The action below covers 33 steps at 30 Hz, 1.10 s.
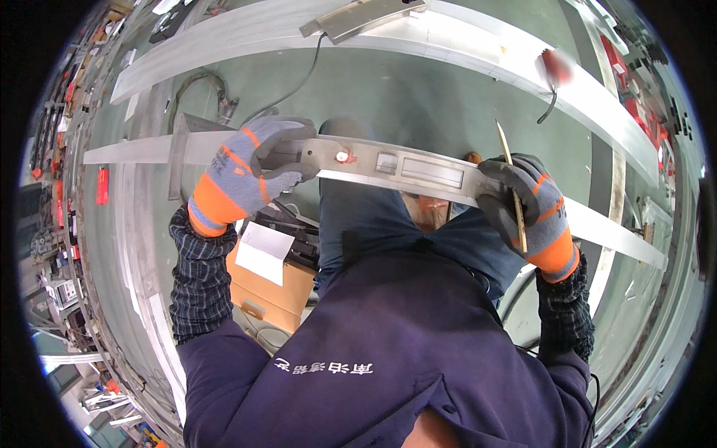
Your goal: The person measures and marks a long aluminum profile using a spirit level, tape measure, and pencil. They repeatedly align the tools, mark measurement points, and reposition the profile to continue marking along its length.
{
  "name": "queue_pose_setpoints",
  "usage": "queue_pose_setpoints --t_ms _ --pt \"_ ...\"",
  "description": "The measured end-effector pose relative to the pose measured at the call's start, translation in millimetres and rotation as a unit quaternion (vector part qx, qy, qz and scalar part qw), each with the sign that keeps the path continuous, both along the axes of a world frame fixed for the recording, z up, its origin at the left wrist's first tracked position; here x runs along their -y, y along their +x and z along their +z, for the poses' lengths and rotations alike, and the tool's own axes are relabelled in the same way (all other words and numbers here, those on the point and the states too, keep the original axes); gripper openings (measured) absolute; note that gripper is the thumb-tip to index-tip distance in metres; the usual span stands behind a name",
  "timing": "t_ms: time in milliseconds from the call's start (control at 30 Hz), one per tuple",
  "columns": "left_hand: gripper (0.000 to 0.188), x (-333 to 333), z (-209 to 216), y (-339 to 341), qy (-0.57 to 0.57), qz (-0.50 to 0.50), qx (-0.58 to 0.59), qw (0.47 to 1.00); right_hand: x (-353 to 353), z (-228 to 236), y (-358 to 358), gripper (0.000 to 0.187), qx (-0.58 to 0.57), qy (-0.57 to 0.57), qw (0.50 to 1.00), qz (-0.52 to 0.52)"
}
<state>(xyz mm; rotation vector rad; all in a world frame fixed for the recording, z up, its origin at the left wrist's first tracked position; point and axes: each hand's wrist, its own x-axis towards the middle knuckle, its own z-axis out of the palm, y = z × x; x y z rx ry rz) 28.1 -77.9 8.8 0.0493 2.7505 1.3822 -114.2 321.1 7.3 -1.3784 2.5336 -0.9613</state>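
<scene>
My left hand [250, 168], in a grey and orange work glove, is closed on the left end of a silver metal plate [358, 158]. The plate has rectangular cut-outs and a small white and red round part near its left end. At its other end, my gloved right hand [530, 209] grips the plate. A thin yellowish pencil-like stick [520, 220] runs across that hand, held among its fingers. The plate lies along a long pale metal bar [612, 233], above my knees; whether they touch is unclear. A metal angle piece [178, 157] stands across the bar, left of my left hand.
Beyond my hands, a wide pale metal profile [485, 48] spans the view, carrying a metal housing [366, 19] with a cable and a blurred red object [555, 67]. Below left is a cardboard box [261, 291] with white paper [263, 250]. A red object [103, 185] lies far left.
</scene>
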Motion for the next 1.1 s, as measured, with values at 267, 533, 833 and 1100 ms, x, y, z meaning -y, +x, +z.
queue_pose_setpoints --t_ms 267,533,833,1100 --pt "0.061 0 -2 -1 0.022 0.014 0.025 0.999 1 0 1 0.038 0.016 0.002 1.0 -0.017" --pt "0.062 -2 1 -3 -0.047 -0.013 -0.054 0.997 1 -2 5 0.039 0.008 0.003 0.999 -0.033" --pt "0.06 0 -7 -1 0.066 0.016 0.026 0.997 0 -2 5 0.038 0.011 0.003 0.999 -0.037" --pt "0.054 -6 7 -2 0.006 0.004 0.024 1.0 1 -4 5 0.037 0.004 -0.003 1.0 -0.028"
